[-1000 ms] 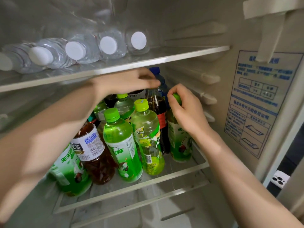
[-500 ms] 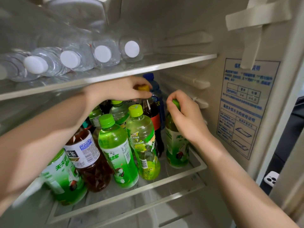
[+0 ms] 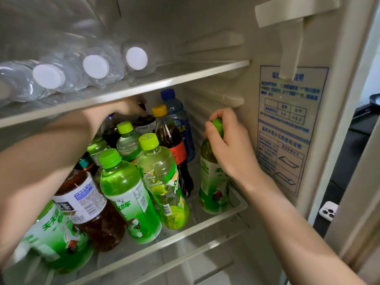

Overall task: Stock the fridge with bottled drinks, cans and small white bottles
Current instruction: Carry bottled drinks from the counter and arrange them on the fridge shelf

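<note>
Well inside the fridge [image 3: 205, 21], the right hand [image 3: 230, 149] has fingers and thumb curled round the green cap of a green tea bottle [image 3: 212, 188]. This bottle stands upright at the right end of the lower shelf [image 3: 185, 230], just beside the side wall. The left hand [image 3: 125, 109] reaches deeper, under the front edge of the upper shelf [image 3: 156, 85], with its fingertips at the top of a dark bottle [image 3: 145, 124] in the back row. It is blurred, so I cannot tell whether it grips or only touches.

Between the two hands stands a cola bottle [image 3: 172, 145] with a yellow cap and a red label. Behind it is a blue bottle [image 3: 178, 122] with a blue cap. Nearer the front, packed close together, are a lime-capped bottle [image 3: 162, 177], a green-capped bottle [image 3: 127, 198] and a brown tea bottle [image 3: 90, 210]. The brown one's white label carries a barcode and, on a dark band, the character 茶. A large green-labelled bottle [image 3: 53, 233] sits at the front left, below the left forearm. All the labels are in Chinese characters.

On the upper shelf, clear water bottles [image 3: 102, 68] lie on their sides with their white caps facing out. The right wall bears a blue-printed sticker [image 3: 287, 128] — Chinese text, a small table and two diagrams, mostly too blurred to read. Outside the fridge, at lower right, a white phone [image 3: 328, 210] shows its camera lenses.
</note>
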A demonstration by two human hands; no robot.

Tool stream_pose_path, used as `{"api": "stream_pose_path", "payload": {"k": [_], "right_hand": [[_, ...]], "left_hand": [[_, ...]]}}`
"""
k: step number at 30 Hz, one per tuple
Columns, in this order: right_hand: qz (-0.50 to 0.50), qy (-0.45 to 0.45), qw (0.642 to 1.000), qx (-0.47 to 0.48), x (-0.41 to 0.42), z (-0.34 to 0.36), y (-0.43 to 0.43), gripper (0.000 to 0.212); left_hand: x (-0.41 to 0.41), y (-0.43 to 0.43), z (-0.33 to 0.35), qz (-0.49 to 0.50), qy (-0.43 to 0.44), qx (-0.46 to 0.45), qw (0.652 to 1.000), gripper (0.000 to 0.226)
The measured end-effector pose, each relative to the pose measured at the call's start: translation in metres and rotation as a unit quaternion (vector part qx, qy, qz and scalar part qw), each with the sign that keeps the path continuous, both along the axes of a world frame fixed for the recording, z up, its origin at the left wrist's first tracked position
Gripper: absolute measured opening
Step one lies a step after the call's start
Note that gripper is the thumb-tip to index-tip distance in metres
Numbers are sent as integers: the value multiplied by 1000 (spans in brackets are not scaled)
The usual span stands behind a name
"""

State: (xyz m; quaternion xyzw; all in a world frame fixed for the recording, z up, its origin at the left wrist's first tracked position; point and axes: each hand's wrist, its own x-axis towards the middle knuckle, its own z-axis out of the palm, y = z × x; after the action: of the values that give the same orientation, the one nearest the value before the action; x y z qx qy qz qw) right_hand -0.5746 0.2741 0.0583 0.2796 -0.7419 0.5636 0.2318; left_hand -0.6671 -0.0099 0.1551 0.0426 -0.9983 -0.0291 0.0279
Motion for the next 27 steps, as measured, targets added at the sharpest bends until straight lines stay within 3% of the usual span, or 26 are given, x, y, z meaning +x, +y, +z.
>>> {"api": "stream_pose_path", "payload": {"k": [4, 8, 14, 17, 20, 24, 27], "right_hand": [[-32, 27, 999, 22, 0, -3, -3, 6], [-29, 28, 999, 22, 2, -4, -1, 7], [-27, 41, 999, 9, 5, -5, 2, 10], [-28, 40, 999, 9, 4, -5, 1, 12], [-25, 35, 999, 14, 3, -6, 2, 8], [-21, 31, 999, 16, 6, -6, 4, 6], [-10, 30, 999, 4, 8, -6, 6, 10]], "left_hand": [[-5, 11, -3, 28, -4, -6, 1000, 40], [5, 28, -5, -8, -6, -28, 1000, 29], [24, 38, 4, -90, -16, 38, 995, 10], [29, 47, 2, -115, 7, 43, 992, 13], [27, 58, 4, -141, -29, 64, 987, 33], [18, 80, 7, -187, -34, 82, 978, 19], [9, 92, 6, -198, -27, 94, 975, 22]]}}
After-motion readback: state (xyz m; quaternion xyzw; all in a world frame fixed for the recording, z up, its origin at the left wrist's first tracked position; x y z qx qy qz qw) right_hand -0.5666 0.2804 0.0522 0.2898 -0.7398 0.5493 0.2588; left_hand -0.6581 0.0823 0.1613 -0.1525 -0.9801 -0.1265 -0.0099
